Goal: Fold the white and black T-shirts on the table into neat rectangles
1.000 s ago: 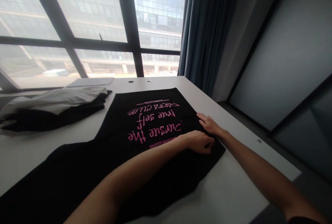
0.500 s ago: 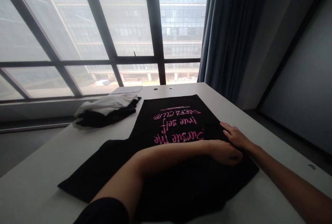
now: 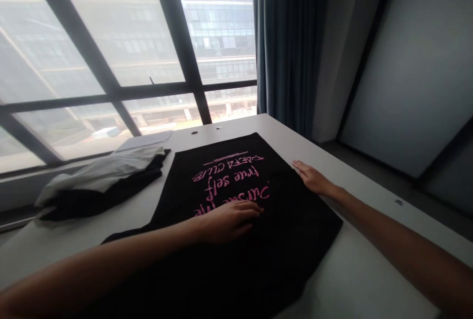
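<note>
A black T-shirt (image 3: 281, 240) with pink lettering lies spread out on the white table (image 3: 373, 255), its print upside down from where I look. My left hand (image 3: 231, 219) is over the middle of the shirt, just below the lettering, covering part of one line. Its fingers are stretched out and slightly bent, with nothing held. At the shirt's right edge rests my right hand (image 3: 312, 178), fingers extended forward along the fabric. My left forearm crosses the lower left part of the shirt and hides some of it.
A pile of white and black clothes (image 3: 107, 176) lies on the table at the left. Behind it is a flat pale sheet (image 3: 148, 140). A blue curtain (image 3: 291, 53) hangs by the window beyond the far edge. A small dark fitting (image 3: 399, 202) sits at the right.
My left hand has moved from the shirt's right side to its middle, and its fingers have opened out. My right hand stays by the right edge. The view has turned right.
</note>
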The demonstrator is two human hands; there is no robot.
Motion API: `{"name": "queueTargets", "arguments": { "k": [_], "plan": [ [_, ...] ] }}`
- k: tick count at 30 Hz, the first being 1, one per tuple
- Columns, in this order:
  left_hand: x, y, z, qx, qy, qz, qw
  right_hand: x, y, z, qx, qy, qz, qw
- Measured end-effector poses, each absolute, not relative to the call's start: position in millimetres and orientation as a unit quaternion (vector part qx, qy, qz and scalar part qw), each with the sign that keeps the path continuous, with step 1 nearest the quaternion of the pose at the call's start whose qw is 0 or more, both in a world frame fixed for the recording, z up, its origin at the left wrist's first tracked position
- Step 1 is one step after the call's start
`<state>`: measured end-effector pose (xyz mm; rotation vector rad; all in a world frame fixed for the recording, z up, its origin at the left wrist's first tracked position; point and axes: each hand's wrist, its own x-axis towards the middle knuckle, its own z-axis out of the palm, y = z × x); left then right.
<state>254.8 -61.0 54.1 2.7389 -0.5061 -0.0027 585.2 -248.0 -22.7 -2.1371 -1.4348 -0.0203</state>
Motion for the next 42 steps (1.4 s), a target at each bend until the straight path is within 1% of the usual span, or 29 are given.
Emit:
{"name": "queueTargets", "arguments": {
  "k": [3, 6, 10, 15, 20, 24, 27, 29, 30, 34, 36, 38, 40, 42],
  "plan": [
    [219, -57, 50, 0.972, -0.141, -0.009, 0.189, 578, -244, -7, -0.783, -0.537, -0.013, 0.313],
    [185, -54, 41, 0.975, -0.076, 0.009, 0.209, 567, -239, 1, -0.770, -0.557, -0.016, 0.310],
    [140, -60, 26, 0.977, -0.005, 0.025, 0.212, 549, -238, -4, -0.760, -0.596, -0.019, 0.260],
    [95, -78, 16, 0.975, 0.069, 0.081, 0.193, 539, -242, -24, -0.758, -0.626, 0.020, 0.184],
    [73, -69, 22, 0.968, 0.138, 0.123, 0.172, 546, -238, -34, -0.784, -0.595, -0.018, 0.177],
    [63, -39, 33, 0.949, 0.208, 0.182, 0.150, 554, -235, -40, -0.804, -0.574, -0.013, 0.155],
    [55, -14, 38, 0.928, 0.271, 0.217, 0.132, 563, -237, -52, -0.798, -0.573, -0.061, 0.177],
    [47, 1, 36, 0.907, 0.323, 0.242, 0.121, 573, -238, -66, -0.786, -0.591, -0.047, 0.175],
    [42, 8, 34, 0.899, 0.342, 0.247, 0.117, 579, -238, -74, -0.782, -0.595, -0.049, 0.178],
    [23, 28, 14, 0.868, 0.410, 0.265, 0.094, 597, -231, -104, -0.746, -0.617, -0.120, 0.221],
    [19, 30, 4, 0.865, 0.426, 0.251, 0.085, 597, -229, -110, -0.725, -0.647, -0.098, 0.216],
    [19, 26, 0, 0.874, 0.424, 0.226, 0.076, 589, -231, -108, -0.724, -0.659, -0.069, 0.191],
    [25, 18, 0, 0.890, 0.401, 0.205, 0.072, 577, -235, -95, -0.735, -0.653, -0.070, 0.168],
    [33, 7, 2, 0.909, 0.361, 0.191, 0.078, 564, -238, -76, -0.744, -0.641, -0.095, 0.164]
  ]
}}
